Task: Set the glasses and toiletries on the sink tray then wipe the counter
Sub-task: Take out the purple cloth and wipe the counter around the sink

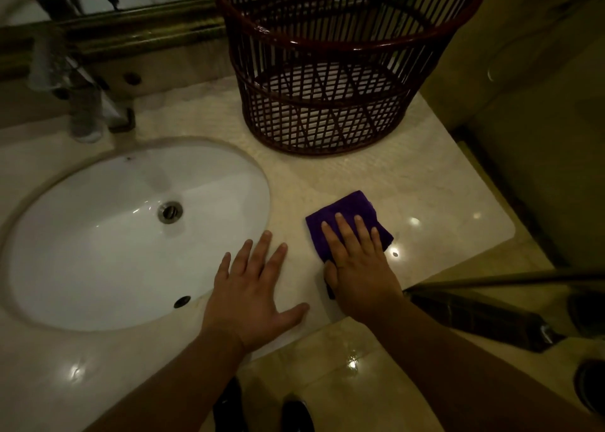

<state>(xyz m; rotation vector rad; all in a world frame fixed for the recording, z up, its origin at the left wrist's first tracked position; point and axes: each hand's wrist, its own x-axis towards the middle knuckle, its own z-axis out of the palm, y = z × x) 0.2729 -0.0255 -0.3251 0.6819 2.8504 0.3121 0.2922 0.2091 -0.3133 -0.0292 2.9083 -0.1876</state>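
The right hand point(357, 268) presses straight fingers flat on a purple cloth point(347, 212) on the counter point(442, 209), right of the sink point(98, 235). The left hand point(255, 287) rests just beside it, fingers spread, holding nothing. A dark slatted basket point(327, 71) stands behind the cloth.

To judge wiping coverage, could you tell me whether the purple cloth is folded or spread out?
Folded: the purple cloth is a compact, thick-edged square under the right hand on the counter.

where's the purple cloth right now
In the head view the purple cloth lies flat on the counter right of the sink, in front of the basket, under the right hand.
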